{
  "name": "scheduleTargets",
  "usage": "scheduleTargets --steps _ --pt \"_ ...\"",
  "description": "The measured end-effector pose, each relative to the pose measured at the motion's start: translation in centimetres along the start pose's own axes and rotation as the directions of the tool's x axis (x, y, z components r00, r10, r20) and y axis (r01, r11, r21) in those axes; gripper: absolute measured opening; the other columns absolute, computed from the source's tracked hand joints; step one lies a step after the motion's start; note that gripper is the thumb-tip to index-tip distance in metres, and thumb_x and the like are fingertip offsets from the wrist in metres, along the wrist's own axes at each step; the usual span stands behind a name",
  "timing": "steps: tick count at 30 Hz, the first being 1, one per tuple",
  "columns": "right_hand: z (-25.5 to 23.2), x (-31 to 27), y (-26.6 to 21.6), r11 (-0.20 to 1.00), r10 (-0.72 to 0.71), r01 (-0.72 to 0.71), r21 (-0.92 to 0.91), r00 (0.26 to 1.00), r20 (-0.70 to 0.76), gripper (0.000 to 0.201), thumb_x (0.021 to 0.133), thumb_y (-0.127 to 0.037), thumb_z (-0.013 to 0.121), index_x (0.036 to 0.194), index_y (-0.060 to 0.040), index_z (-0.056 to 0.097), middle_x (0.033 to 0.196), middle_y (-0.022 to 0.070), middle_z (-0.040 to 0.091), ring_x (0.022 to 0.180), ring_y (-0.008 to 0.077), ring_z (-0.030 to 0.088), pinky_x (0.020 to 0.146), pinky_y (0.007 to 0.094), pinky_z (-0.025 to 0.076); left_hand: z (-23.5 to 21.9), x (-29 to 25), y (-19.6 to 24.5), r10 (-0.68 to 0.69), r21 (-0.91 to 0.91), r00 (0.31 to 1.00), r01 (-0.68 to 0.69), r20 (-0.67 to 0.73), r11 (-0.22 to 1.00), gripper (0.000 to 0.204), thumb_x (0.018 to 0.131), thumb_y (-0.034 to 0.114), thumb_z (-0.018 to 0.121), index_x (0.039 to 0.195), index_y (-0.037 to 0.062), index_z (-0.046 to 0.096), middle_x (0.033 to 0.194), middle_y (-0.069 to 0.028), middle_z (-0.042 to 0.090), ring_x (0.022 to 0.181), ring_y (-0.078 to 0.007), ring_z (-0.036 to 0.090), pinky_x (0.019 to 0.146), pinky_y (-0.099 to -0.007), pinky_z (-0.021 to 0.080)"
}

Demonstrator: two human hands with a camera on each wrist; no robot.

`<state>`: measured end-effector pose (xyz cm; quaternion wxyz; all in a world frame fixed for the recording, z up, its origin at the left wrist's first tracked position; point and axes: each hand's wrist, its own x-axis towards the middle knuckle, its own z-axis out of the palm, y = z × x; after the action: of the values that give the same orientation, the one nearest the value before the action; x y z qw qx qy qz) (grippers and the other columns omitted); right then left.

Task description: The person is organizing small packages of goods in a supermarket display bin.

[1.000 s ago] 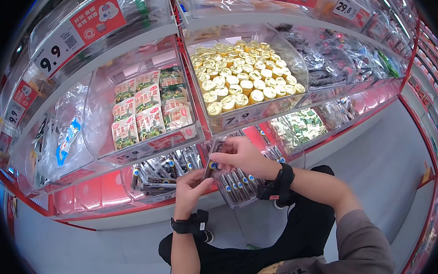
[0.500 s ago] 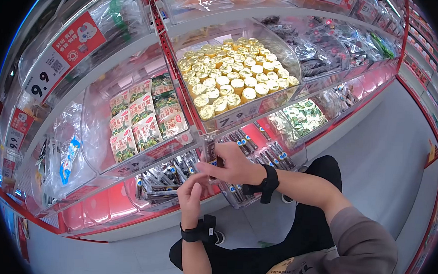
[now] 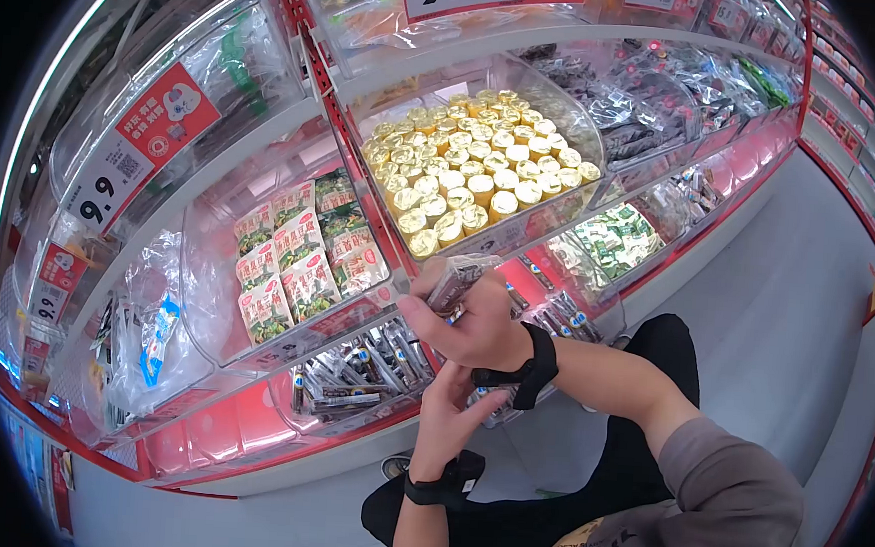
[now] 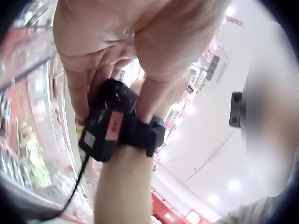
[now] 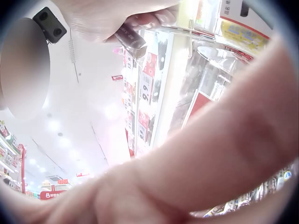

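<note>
In the head view my right hand (image 3: pixel 479 328) grips a dark brown, plastic-wrapped snack stick (image 3: pixel 454 287), raised in front of the shelf. One end of that stick (image 5: pixel 133 41) pokes out from the curled fingers in the right wrist view. My left hand (image 3: pixel 446 419) is just below, at the right wrist. The left wrist view shows its thumb and fingers on either side of the black wrist camera (image 4: pixel 105 133) strapped there, pinching it. Part of the left hand's fingers is hidden behind the right hand in the head view.
A clear bin of gold-topped rolls (image 3: pixel 474 170) stands ahead, beside a bin of white and green packets (image 3: pixel 299 250). Below, a lower bin holds dark wrapped sticks (image 3: pixel 361 369). Price cards (image 3: pixel 140 145) line the shelf edges. The person's bent knees (image 3: pixel 652 377) are close to the shelf.
My left hand has let go of the snack stick and moved right to the right wrist's camera. My right hand keeps the stick and has turned, moving slightly right.
</note>
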<state>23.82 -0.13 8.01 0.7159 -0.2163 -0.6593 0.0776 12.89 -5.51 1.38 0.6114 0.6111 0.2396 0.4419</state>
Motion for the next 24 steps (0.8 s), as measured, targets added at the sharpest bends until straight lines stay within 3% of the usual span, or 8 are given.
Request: scheduleTargets --steps 1,5,8,11,14,17,20,24 --pt "0.3 0.3 -0.3 1.0 -0.004 0.004 0.01 1.0 -0.028 0.005 0.08 -0.002 0.062 0.076 -0.0003 0.059 0.061 0.0054 0.056 0.05 0.0119 0.05 0.046 0.0269 0.037 0.2 0.0 0.1 -0.05 -0.105 0.999 0.049 -0.003 0.993 0.047 0.08 0.004 0.068 0.122 -0.005 0.048 0.112 -0.0079 0.059 0.093 -0.0151 0.059 0.082 -0.0288 0.047" --pt "1.0 0.9 -1.0 0.991 0.127 -0.123 0.052 0.99 -0.068 0.005 0.08 -0.002 0.063 0.078 -0.0005 0.059 0.063 0.0046 0.057 0.053 0.0103 0.051 0.047 0.0256 0.037 0.1 0.0 -0.2 -0.166 -0.049 0.986 0.165 -0.03 0.985 0.039 0.081 0.002 0.067 0.116 -0.0047 0.05 0.102 -0.0069 0.061 0.089 -0.0106 0.059 0.076 -0.024 0.047" --pt "1.3 1.3 -1.3 0.993 0.114 -0.11 0.04 0.988 -0.104 0.016 0.076 -0.011 0.07 0.068 -0.0017 0.059 0.056 0.0063 0.055 0.047 0.0177 0.052 0.045 0.0298 0.039 0.4 0.0 -0.7 -0.067 -0.032 0.997 0.066 -0.048 0.997 0.035 0.082 0.002 0.066 0.113 -0.0047 0.052 0.097 -0.006 0.062 0.084 -0.0091 0.058 0.073 -0.0234 0.047" --pt "0.7 1.3 -0.9 0.997 -0.053 0.052 -0.048 0.999 -0.009 0.018 0.077 -0.012 0.069 0.068 -0.0016 0.058 0.056 0.0068 0.054 0.047 0.0181 0.052 0.045 0.0303 0.038 1.2 -0.2 0.1 -0.041 -0.032 0.996 0.039 -0.077 0.999 0.032 0.082 0.002 0.066 0.111 -0.0044 0.053 0.092 -0.0047 0.062 0.079 -0.0083 0.058 0.07 -0.0227 0.047" --pt "0.4 1.6 -1.0 0.997 -0.016 0.022 -0.078 0.997 0.074 0.018 0.078 -0.013 0.069 0.069 -0.0015 0.058 0.057 0.0083 0.055 0.047 0.02 0.053 0.045 0.0306 0.039 1.5 -0.5 0.0 -0.059 -0.02 0.991 0.057 -0.119 0.998 0.032 0.081 0.002 0.066 0.11 -0.0038 0.053 0.09 -0.0045 0.062 0.077 -0.0082 0.058 0.069 -0.0221 0.047" --pt "0.3 1.4 -0.2 0.991 0.003 0.006 -0.134 0.998 0.067 0.022 0.08 -0.016 0.069 0.069 -0.0002 0.058 0.058 0.0066 0.055 0.047 0.0144 0.052 0.044 0.0289 0.038 1.5 -0.6 0.1 -0.061 -0.012 0.987 0.059 -0.148 0.998 0.034 0.08 0.002 0.067 0.11 -0.0032 0.053 0.088 -0.0045 0.062 0.076 -0.0084 0.059 0.067 -0.0217 0.048" --pt "0.7 1.8 -1.4 0.897 0.411 -0.41 0.164 0.911 0.031 0.026 0.083 -0.021 0.068 0.072 0.0005 0.058 0.059 0.0017 0.054 0.048 0.0071 0.049 0.044 0.0255 0.037 1.4 -0.9 0.0 -0.014 0.024 0.988 0.018 -0.151 1.0 0.035 0.08 0.003 0.068 0.11 -0.0028 0.053 0.087 -0.0046 0.062 0.075 -0.0084 0.059 0.067 -0.0218 0.048" --pt "0.8 2.8 -1.3 0.685 0.641 -0.608 0.402 0.765 0.064 0.029 0.086 -0.029 0.065 0.079 -0.0015 0.059 0.059 -0.0031 0.052 0.05 0.0026 0.045 0.044 0.0217 0.035 1.8 -0.9 0.0 0.026 0.099 0.989 -0.011 -0.148 0.995 0.035 0.079 0.003 0.069 0.109 -0.0028 0.053 0.086 -0.0049 0.062 0.073 -0.0088 0.06 0.065 -0.022 0.049"
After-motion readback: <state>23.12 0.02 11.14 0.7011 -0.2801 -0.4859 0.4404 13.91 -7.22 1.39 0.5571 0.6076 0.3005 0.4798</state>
